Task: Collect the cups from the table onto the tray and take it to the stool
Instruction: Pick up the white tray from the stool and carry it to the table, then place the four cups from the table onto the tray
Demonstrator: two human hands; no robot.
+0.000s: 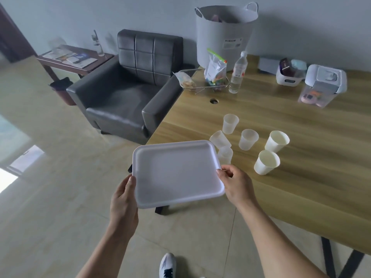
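Note:
I hold an empty white tray (176,173) in the air over the near left corner of the wooden table (301,177). My left hand (124,199) grips its left edge and my right hand (236,185) grips its right edge. Several cups stand or lie on the table just right of the tray: two white paper cups (267,162) (277,141), upright translucent cups (248,139) (230,123), one lying on its side (219,139), and one partly hidden behind the tray's edge (225,155). No stool is in view.
A dark armchair (128,85) stands left of the table, with a low side table (74,59) beyond it. At the table's back are a grey tub (222,35), a water bottle (237,74), snack bags, a wire basket and plastic containers (323,85). My shoe (167,265) shows on the tiled floor.

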